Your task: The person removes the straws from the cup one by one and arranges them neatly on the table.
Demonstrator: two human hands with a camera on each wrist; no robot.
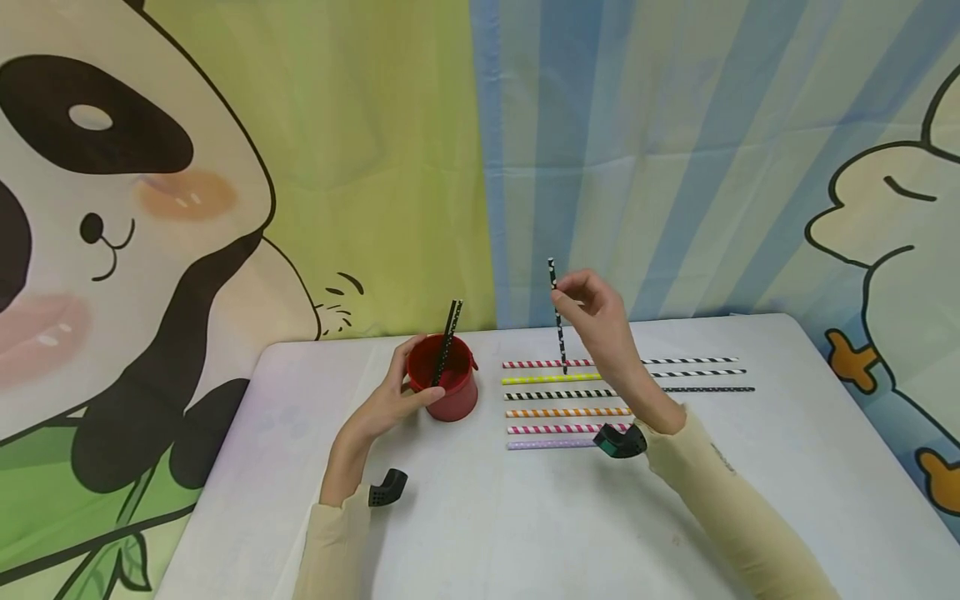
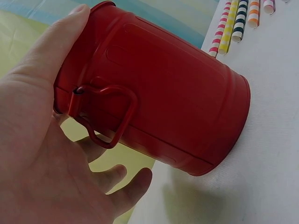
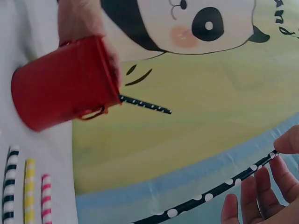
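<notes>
My left hand (image 1: pixel 386 408) holds a small red metal bucket (image 1: pixel 457 400) near its rim, thumb on one side and fingers on the other. A wire handle (image 2: pixel 110 116) hangs on the bucket's side in the left wrist view. Black paper straws with white dots (image 1: pixel 447 342) lean inside the bucket, their tops above the rim. To the right of it, my right hand (image 1: pixel 596 321) pinches another black straw with white dots (image 3: pixel 201 199) between thumb and finger near its upper part. That straw hangs almost upright above the laid-out straws, apart from the bucket.
Left of the right forearm lie striped and dotted straws in a column, among them a yellow straw (image 1: pixel 543 380), an orange straw (image 1: pixel 562 412) and a purple straw (image 1: pixel 547 445). More black-patterned straws (image 1: pixel 705 389) lie beyond the wrist. A printed curtain (image 1: pixel 405 167) stands behind the white table (image 1: pixel 480 533).
</notes>
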